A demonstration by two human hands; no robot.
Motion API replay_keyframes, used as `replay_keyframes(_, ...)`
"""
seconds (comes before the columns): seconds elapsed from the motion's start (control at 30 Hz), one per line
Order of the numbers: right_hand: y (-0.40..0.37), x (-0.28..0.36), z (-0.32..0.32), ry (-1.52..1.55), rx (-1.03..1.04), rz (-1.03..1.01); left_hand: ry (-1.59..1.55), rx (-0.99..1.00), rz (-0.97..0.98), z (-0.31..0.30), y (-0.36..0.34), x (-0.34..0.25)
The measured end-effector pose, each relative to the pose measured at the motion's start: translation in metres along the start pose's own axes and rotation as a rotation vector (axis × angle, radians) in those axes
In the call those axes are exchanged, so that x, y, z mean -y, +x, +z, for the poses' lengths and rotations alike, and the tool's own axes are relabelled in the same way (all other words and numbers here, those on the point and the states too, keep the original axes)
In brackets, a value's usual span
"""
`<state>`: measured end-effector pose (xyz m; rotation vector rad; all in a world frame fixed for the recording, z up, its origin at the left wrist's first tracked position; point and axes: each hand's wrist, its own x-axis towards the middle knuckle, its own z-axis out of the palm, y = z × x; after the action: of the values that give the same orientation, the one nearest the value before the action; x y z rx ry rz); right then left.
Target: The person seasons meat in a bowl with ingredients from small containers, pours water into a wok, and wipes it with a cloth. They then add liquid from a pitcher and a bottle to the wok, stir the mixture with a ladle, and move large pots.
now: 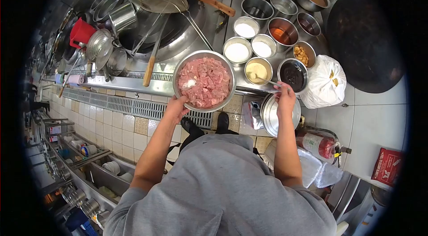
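My left hand [177, 105] grips the near-left rim of a steel bowl [175, 80] full of raw sliced meat [207, 82]. A small heap of white powder [190, 83] lies on the left part of the meat. In my right hand [284, 93], the fingers are closed on the handle of a metal spoon [267, 80]. Its head dips into a small steel container of pale yellow powder [258, 68]. Close by that hand stands a container of dark sauce [293, 75].
Steel containers of white powder [237, 52] and reddish liquid [283, 31] stand behind. A white plastic bag [324, 82] sits at right. Strainers [165, 3] rest over a wok on the left. A red fire extinguisher [316, 144] and a stack of steel lids [269, 115] are below the counter.
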<state>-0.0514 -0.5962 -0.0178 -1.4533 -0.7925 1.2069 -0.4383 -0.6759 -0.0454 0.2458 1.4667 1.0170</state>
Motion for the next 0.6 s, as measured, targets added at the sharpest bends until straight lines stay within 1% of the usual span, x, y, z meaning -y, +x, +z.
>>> replay_keyframes(0.07, 0.006, 0.005, -0.01, 0.141, -0.071, 0.031, 0.002, -0.022, -0.005, 0.001, -0.003, -0.001)
replay_keyframes(0.13, 0.01, 0.017, -0.017, 0.175, -0.072, 0.014, -0.008, -0.045, 0.007, 0.0, -0.005, -0.004)
replay_keyframes(0.2, 0.002, 0.04, -0.013, 0.14, -0.04, -0.046, 0.005, -0.075, 0.004, -0.002, -0.007, -0.009)
replay_keyframes(0.27, -0.018, 0.067, 0.002, 0.188, 0.029, -0.112, 0.001, -0.01, 0.024, -0.006, -0.003, -0.01)
replay_keyframes(0.3, -0.025, 0.076, 0.009, 0.251, 0.102, -0.128, -0.019, -0.033, 0.029, 0.002, -0.016, -0.02)
replay_keyframes(0.33, -0.028, 0.074, 0.018, 0.251, 0.112, -0.127, -0.024, -0.04, 0.032, -0.001, -0.015, -0.021)
replay_keyframes(0.4, -0.032, 0.068, 0.033, 0.299, 0.221, -0.096, -0.012, -0.046, 0.031, -0.003, -0.01, -0.022)
replay_keyframes(0.43, -0.032, 0.062, 0.04, 0.147, 0.199, -0.07, -0.014, -0.046, 0.032, -0.003, -0.012, -0.024)
replay_keyframes(0.47, -0.033, 0.061, 0.041, 0.146, 0.201, -0.071, -0.022, -0.033, 0.031, -0.003, -0.015, -0.028)
replay_keyframes(0.53, -0.037, 0.063, 0.048, -0.126, 0.137, -0.243, -0.038, -0.029, 0.034, -0.004, -0.016, -0.031)
replay_keyframes(0.57, -0.041, 0.071, 0.05, -0.125, 0.165, -0.293, -0.032, -0.003, 0.031, -0.006, -0.015, -0.031)
replay_keyframes(0.6, -0.048, 0.079, 0.051, -0.126, 0.173, -0.284, -0.025, 0.024, 0.024, -0.008, -0.015, -0.029)
